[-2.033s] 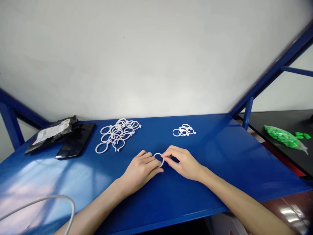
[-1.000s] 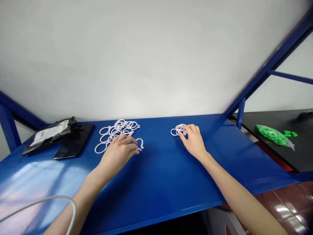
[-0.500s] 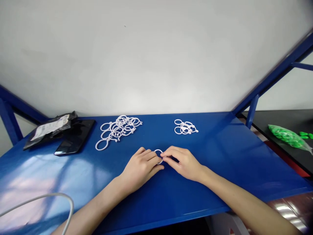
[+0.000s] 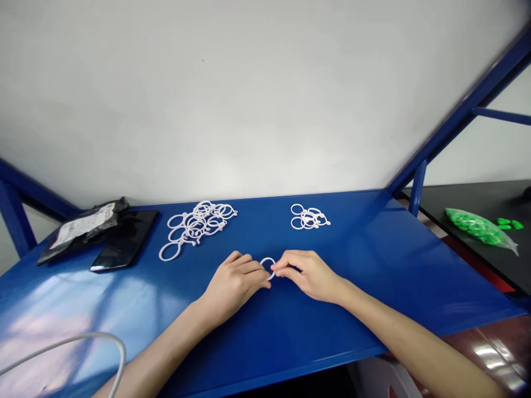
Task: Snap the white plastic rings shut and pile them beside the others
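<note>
A small white plastic ring (image 4: 268, 264) is pinched between both my hands at the middle of the blue table (image 4: 373, 287). My left hand (image 4: 234, 284) grips its left side with curled fingers. My right hand (image 4: 309, 275) pinches its right side. A large loose pile of white rings (image 4: 194, 225) lies at the back left. A smaller cluster of rings (image 4: 309, 218) lies at the back, right of centre.
A black phone (image 4: 124, 240) and a dark foil bag (image 4: 83, 224) lie at the far left. A white cable (image 4: 83, 345) curves along the near left. A green bag of parts (image 4: 477, 226) lies on a black table to the right. Blue frame struts flank the table.
A second ago my left hand was at the large pile and my right at the small cluster. Both have come back to the middle and now pinch one ring together.
</note>
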`<state>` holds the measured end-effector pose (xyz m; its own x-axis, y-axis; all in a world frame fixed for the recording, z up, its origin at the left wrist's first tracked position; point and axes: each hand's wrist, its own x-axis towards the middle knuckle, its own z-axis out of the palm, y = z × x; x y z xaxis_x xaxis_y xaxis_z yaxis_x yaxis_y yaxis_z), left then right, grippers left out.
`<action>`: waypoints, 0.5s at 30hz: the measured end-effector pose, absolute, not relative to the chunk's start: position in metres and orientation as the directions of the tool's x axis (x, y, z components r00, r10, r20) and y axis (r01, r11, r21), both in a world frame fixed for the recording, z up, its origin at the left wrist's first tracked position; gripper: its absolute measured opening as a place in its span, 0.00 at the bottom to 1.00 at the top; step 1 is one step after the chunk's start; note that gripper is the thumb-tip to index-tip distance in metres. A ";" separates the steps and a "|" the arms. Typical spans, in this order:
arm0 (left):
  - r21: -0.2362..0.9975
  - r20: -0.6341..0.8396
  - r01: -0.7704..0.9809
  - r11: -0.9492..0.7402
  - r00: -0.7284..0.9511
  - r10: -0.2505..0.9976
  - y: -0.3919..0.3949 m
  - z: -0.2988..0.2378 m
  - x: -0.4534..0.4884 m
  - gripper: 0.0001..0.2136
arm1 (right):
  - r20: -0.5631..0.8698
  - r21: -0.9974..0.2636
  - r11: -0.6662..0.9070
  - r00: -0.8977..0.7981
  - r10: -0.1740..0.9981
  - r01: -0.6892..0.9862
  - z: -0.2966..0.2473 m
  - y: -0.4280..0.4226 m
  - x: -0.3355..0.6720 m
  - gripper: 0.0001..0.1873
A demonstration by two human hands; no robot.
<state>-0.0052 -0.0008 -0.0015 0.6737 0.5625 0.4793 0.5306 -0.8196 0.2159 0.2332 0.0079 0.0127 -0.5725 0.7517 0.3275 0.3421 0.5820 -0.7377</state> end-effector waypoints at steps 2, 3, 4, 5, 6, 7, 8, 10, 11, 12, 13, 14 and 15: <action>0.220 0.488 0.511 -0.831 0.680 0.548 -0.001 0.000 -0.005 0.08 | 0.236 -0.816 0.478 -0.567 0.789 0.326 0.014 0.008 0.233 0.06; 0.224 0.492 0.502 -0.836 0.682 0.541 -0.001 0.000 -0.004 0.07 | 0.193 -0.845 0.430 -0.570 0.799 0.317 0.015 0.009 0.233 0.06; 0.228 0.497 0.495 -0.839 0.682 0.537 -0.001 0.000 -0.004 0.07 | 0.160 -0.866 0.392 -0.572 0.805 0.309 0.014 0.009 0.233 0.05; 0.229 0.504 0.491 -0.841 0.679 0.534 -0.001 0.001 -0.004 0.06 | 0.140 -0.878 0.368 -0.573 0.808 0.305 0.013 0.011 0.233 0.05; 0.227 0.512 0.493 -0.840 0.674 0.533 0.000 0.001 -0.004 0.06 | 0.137 -0.878 0.366 -0.570 0.810 0.309 0.011 0.012 0.233 0.05; 0.223 0.520 0.503 -0.835 0.663 0.538 0.001 0.001 -0.005 0.05 | 0.153 -0.864 0.386 -0.562 0.813 0.323 0.009 0.015 0.233 0.05; 0.214 0.527 0.526 -0.823 0.647 0.551 0.003 0.002 -0.008 0.05 | 0.184 -0.838 0.420 -0.545 0.818 0.348 0.006 0.018 0.234 0.06; 0.171 0.541 0.622 -0.764 0.589 0.600 0.011 0.004 -0.017 0.07 | 0.269 -0.757 0.491 -0.480 0.835 0.431 0.001 0.026 0.237 0.07; 0.136 0.546 0.692 -0.709 0.545 0.636 0.015 0.005 -0.023 0.08 | 0.315 -0.710 0.513 -0.434 0.844 0.482 -0.001 0.030 0.241 0.07; 0.094 0.553 0.768 -0.633 0.488 0.675 0.020 0.006 -0.031 0.09 | 0.360 -0.667 0.520 -0.380 0.852 0.533 -0.002 0.036 0.245 0.07; 0.049 0.559 0.841 -0.539 0.424 0.712 0.026 0.007 -0.040 0.10 | 0.407 -0.625 0.521 -0.327 0.853 0.581 -0.003 0.041 0.250 0.07; 0.003 0.561 0.900 -0.435 0.358 0.746 0.030 0.008 -0.049 0.10 | 0.453 -0.581 0.522 -0.285 0.845 0.625 -0.004 0.047 0.255 0.07; -0.040 0.553 0.943 -0.329 0.296 0.779 0.035 0.009 -0.057 0.11 | 0.498 -0.535 0.523 -0.252 0.830 0.664 -0.004 0.052 0.261 0.08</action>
<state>-0.0572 0.0349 0.0085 0.2956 0.7790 0.5530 0.9433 -0.3294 -0.0403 0.2613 0.0525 -0.0041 -0.2519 0.8296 0.4982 0.6636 0.5228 -0.5350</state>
